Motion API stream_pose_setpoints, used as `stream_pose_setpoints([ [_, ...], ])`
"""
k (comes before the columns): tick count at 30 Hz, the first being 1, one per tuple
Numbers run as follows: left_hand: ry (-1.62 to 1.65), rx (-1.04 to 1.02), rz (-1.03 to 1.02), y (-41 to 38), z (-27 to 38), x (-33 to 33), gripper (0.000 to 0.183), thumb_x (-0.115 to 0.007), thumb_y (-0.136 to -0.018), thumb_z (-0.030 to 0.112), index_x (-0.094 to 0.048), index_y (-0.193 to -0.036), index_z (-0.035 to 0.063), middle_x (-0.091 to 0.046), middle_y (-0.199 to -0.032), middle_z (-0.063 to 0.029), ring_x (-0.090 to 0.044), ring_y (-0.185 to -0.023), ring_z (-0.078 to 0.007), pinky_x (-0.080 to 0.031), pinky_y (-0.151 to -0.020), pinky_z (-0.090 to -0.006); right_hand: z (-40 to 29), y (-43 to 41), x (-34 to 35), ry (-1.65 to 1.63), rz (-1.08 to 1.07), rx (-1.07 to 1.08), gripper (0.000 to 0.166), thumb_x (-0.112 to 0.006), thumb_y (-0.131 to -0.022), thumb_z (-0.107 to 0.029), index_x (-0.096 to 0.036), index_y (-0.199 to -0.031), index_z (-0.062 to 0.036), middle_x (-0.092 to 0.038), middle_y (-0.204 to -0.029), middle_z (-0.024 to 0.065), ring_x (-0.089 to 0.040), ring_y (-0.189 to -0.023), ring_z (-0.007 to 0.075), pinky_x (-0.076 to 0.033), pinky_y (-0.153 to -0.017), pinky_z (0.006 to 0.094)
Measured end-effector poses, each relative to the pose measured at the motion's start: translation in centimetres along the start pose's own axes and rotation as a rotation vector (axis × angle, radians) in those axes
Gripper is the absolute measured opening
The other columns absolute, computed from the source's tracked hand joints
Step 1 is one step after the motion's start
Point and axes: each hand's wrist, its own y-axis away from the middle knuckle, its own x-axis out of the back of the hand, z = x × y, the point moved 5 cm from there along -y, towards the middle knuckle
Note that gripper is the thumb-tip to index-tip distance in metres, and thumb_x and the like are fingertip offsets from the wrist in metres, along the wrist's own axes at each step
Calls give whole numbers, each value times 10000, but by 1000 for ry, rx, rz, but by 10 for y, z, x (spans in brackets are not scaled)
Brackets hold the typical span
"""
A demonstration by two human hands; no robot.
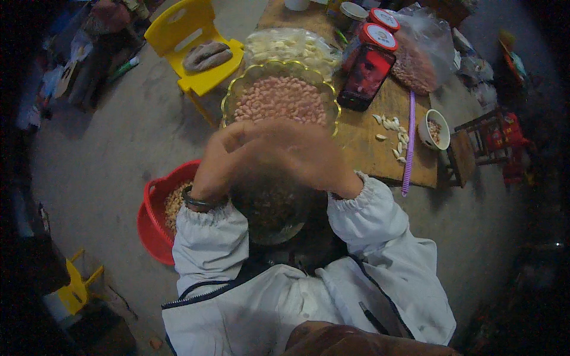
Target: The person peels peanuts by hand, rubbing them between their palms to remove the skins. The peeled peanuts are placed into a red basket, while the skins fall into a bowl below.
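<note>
My left hand point(218, 151), with a dark bangle at the wrist, meets my right hand point(314, 153) in front of my chest. Both are blurred and overlap, with the fingers curled inward; whether anything is between them is hidden. Just beyond lies a scalloped, gold-rimmed clear bowl point(337, 100) on the table, filled with pink-skinned peanuts point(282, 98). Below my hands, at my lap, a round see-through bowl point(280, 233) holds dark bits too dim to name.
A red plastic basket point(149, 209) of pale pieces stands at left. Grey cloth lies on a yellow chair point(205, 80). The wooden table point(356, 151) bears garlic cloves point(396, 127), a purple ribbed stick point(409, 138), a small cup point(438, 133), a phone point(367, 78), red-lidded jars point(378, 36) and plastic bags point(289, 46).
</note>
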Motion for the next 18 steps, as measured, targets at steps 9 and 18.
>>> stream_pose_setpoints([
  [9,-181,39,10,15,0,36,136,-592,-905,167,-600,-899,31,-591,-789,14,-510,-689,-58,-409,-610,-205,-2,6,-11,328,-256,99,219,-649,-783,-143,-605,-974,-46,-633,-785,146,-633,-718,320,-503,-624,402],
  [18,-416,196,271,63,-46,148,249,-593,-922,272,-627,-905,26,-624,-802,-10,-551,-722,-79,-444,-639,-242,-33,28,-29,436,-620,11,238,-669,-760,-176,-615,-971,-80,-636,-842,115,-632,-794,317,-509,-665,425],
])
